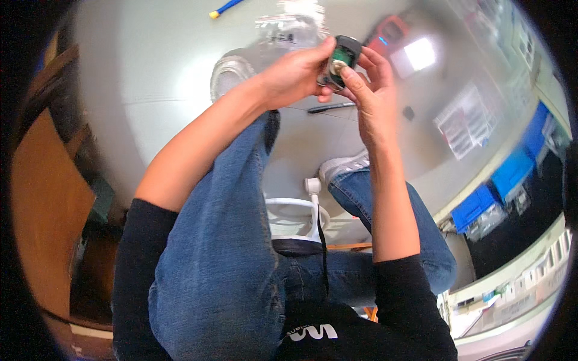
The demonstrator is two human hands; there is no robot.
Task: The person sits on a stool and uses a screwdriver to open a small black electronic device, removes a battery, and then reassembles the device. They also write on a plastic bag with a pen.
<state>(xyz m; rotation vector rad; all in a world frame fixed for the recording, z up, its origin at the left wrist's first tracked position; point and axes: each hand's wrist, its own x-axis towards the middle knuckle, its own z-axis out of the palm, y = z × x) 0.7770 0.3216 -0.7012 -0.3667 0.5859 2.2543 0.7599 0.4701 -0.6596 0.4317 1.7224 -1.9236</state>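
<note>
Two grips enclose one small black-cased device (343,55), held tilted between them, its green circuit board exposed. Left grip (301,70): clamped on the device's left side, thumb laid along the upper edge, fingers near the lower end. Right grip (374,90): clamped on the opposite side, thumb pressed over the lower part of the face beside a pale component, fingers curled around the right edge. The dark upper end projects between the two grips. Beyond them, on the grey floor (150,66), lie a slender black piece (330,108), a clear plastic bag (283,33) and, to the right, a blurred red-and-black object (390,33); farthest, a yellow-tipped blue rod (226,8).
</note>
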